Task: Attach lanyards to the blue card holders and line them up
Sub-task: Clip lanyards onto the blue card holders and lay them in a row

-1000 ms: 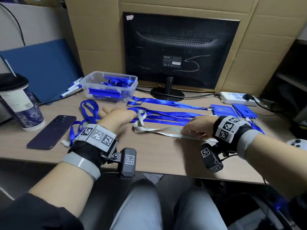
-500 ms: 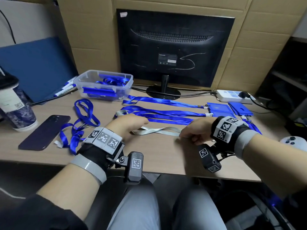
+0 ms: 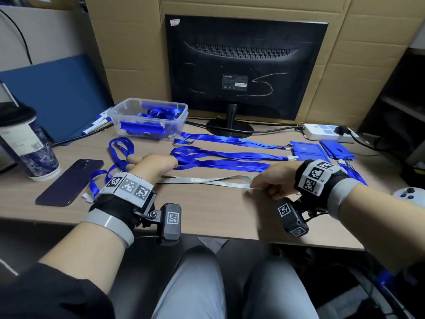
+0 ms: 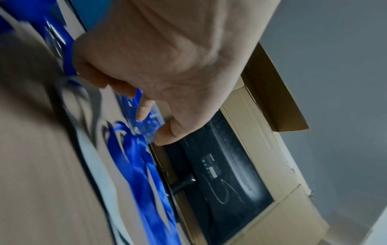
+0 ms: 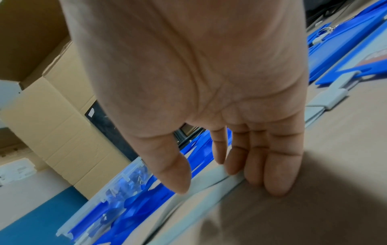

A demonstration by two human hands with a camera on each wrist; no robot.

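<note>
Two hands (image 3: 158, 165) (image 3: 274, 178) on one grey lanyard (image 3: 207, 180); two blue card holders (image 3: 307, 150).

Left hand (image 3: 153, 165) is covering the left end of the grey lanyard (image 3: 207, 180); whether the fingers are gripping it cannot be told. In the left wrist view, motion blur is smearing the straps near the fingers (image 4: 144, 107). Paper cup (image 3: 24, 143) is running off the left edge. White controller (image 3: 409, 195) is being cut off at the right edge.

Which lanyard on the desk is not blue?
The grey lanyard, stretched between the left hand and right hand, nearest the desk's front edge.
</note>
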